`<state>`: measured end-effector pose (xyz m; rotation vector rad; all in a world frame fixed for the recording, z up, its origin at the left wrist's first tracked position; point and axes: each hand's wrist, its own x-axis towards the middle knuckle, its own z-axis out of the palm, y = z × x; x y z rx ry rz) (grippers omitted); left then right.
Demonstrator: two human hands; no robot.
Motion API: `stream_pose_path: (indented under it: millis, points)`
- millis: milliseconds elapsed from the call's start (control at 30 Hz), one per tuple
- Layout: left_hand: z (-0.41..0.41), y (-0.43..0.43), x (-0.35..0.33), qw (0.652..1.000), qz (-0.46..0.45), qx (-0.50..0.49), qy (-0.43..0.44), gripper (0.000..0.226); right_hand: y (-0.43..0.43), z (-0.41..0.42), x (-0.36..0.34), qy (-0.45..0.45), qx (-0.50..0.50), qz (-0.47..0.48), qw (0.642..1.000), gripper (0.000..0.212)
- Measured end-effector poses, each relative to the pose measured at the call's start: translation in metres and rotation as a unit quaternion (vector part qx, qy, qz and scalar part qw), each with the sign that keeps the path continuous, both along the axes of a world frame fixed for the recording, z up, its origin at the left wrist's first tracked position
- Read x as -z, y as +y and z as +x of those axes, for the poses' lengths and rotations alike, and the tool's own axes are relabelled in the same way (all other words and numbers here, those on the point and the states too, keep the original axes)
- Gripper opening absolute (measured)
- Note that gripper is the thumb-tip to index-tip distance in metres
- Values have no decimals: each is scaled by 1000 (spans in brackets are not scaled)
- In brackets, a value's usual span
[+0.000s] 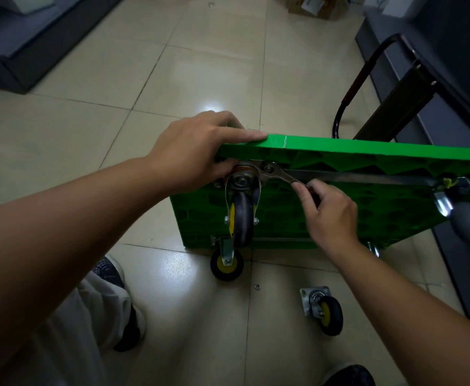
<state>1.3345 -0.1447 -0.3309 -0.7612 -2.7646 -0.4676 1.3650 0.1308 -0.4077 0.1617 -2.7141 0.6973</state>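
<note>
A green plastic cart platform (339,151) stands on its side on the tiled floor, underside toward me. A black caster wheel (242,215) is mounted at its upper left corner. My left hand (197,151) grips that corner, fingers along the top edge and thumb by the caster's mounting plate. My right hand (331,213) holds the handle of a metal wrench (280,175), whose head sits on a bolt of the caster plate. A second mounted caster (227,264) touches the floor at the lower left corner.
A loose caster with a yellow hub (324,310) and a small washer (257,286) lie on the floor. The cart's black folded handle (353,87) rises behind. Grey cabinets stand at right (456,65) and upper left (19,43). My shoes are below.
</note>
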Motion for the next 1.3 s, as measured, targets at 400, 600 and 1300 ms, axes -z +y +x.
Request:
stream_pose_path:
  millis: [400,600,1300]
  points:
    - [-5,-1,-3,1000,-2,6,-16,60,18,-11,-39,-184,-85,41,978,54]
    - [-6,-2,-2,1000,-8,8,-13,63,32,-3,-81,-165,-59,208,962,54]
    - [-5,-1,-3,1000,-2,4,-10,61,-18,-6,-135,-24,-4,263,964,45]
